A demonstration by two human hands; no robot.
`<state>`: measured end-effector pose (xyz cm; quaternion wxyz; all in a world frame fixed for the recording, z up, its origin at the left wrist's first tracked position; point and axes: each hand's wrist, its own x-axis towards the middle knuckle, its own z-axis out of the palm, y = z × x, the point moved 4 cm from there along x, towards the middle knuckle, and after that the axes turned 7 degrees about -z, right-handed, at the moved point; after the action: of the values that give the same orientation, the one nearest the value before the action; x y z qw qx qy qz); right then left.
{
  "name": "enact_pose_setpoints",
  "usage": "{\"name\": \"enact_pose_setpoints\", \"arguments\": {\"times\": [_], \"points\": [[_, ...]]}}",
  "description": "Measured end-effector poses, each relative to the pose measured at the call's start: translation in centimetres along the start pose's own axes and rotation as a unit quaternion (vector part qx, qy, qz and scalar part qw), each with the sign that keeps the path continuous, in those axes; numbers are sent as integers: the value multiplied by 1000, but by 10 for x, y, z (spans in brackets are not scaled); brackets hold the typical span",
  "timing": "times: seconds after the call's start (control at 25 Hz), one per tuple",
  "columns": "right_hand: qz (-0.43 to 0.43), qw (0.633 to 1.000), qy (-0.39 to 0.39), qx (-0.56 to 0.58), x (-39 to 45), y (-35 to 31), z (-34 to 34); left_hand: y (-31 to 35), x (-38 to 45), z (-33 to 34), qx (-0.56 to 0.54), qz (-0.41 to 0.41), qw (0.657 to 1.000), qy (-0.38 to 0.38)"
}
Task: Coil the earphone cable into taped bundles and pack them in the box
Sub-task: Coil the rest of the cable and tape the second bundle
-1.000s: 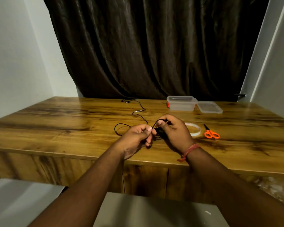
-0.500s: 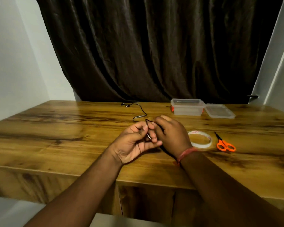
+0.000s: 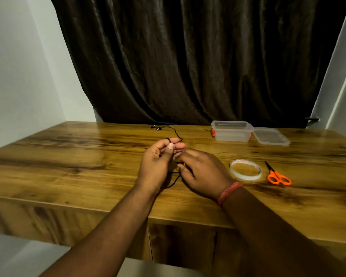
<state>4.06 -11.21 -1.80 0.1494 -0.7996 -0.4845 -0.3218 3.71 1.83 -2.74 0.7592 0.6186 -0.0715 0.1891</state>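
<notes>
Left hand [image 3: 158,162] is gripping the earphone cable [image 3: 177,134]: thumb is pressing the plug end against curled fingers, and one small black loop is showing over the index fingertip. So the left grip is clamped on the cable and acting as the winding form.

Right hand [image 3: 203,172] is sitting just right of and slightly nearer than the left grip, fingers curled. It looks to be pinching the slack strand where it is passing under the left palm, but the pinch itself is partly hidden, so that is a judgement.

Key relation: the free cable is running away from the left grip toward the far side of the bench [image 3: 68,166], long axis roughly front-to-back, ending at the earbuds [image 3: 157,127] well beyond the grip. A short slack section is also drooping below the grip, toward the near edge.

Judgement: coiling is barely started and most of the length is still loose. The next wrap is needing the right hand to feed far-side slack in toward the left fingers.

Tape roll [image 3: 245,169] and scissors [image 3: 278,175] are lying right of the right hand, which is the nearer one for both. Box [image 3: 232,134] is beyond and right of both grips, uncovered, with its lid [image 3: 271,136] lying beside it.

Risk: the thin loop could be slipping off the fingertip.
</notes>
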Motion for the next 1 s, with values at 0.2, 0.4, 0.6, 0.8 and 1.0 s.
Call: {"name": "enact_pose_setpoints", "arguments": {"times": [0.2,0.4,0.6,0.8,1.0], "points": [[31,996,78,30,-2,6,-12,-9,-5,8,110,8,993,-49],[56,990,128,28,-4,11,-22,-16,-12,17,51,-68,991,-103],[89,968,200,120,-6,19,-20,-6,-18,16,-75,-131,968,-199],[80,971,147,173,0,16,-6,10,-20,10,-257,-115,918,-280],[78,974,19,214,0,10,12,19,-14,-3,-340,-55,909,-236]]}}
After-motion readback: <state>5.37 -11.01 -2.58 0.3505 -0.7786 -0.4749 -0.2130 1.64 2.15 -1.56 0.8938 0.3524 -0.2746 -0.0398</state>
